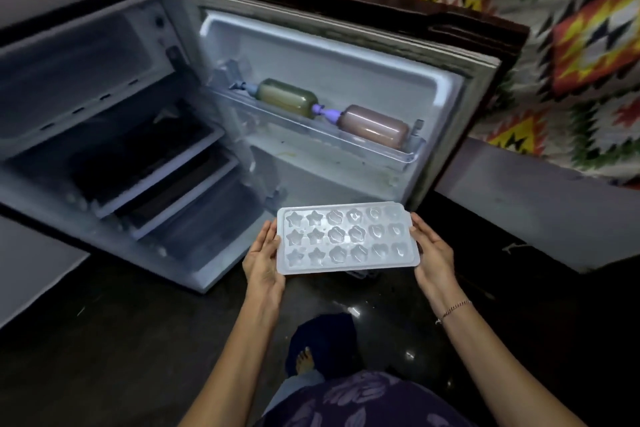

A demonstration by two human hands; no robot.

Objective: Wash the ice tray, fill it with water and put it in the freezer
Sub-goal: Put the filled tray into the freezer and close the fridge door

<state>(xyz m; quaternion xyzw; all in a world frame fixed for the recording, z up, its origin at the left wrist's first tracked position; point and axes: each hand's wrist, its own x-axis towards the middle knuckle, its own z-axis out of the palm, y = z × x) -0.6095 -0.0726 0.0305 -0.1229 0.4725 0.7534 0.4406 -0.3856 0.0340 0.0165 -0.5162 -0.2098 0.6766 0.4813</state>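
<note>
Left hand (265, 262) and right hand (431, 253) are noted at the two short ends of a translucent white plastic ice tray with star, flower and heart moulds (346, 239). Each hand is clasped on its end, with the thumb laid on the rim and the fingers tucked beneath. The ice tray is carried level in the air, at about 6 o'clock from frame centre and resting on nothing. It is held just in front of a small grey fridge (194, 274), whose door (346, 55) is swung wide toward 12 to 1 o'clock.

Progress, as judged:
- Washing: taken as done. The tray looks clean, and no sink or tap is in view.
- Filling: probably done. Glints are seen in the moulds and the tray is kept flat, as would be expected with water in it. The water level itself cannot be made out.
- Freezer: not yet done. The pale upper compartment (86, 55) at 10 o'clock is judged to be the freezer box. The tray is well apart from it, down toward 4 o'clock of it.

Also recorded on the clear door shelf (408, 156) at 1 o'clock: a green-filled bottle (284, 97) and a brownish-pink bottle (374, 126), lying end to end. Below, the cabinet shelves are dark, and their contents cannot be told.
</note>
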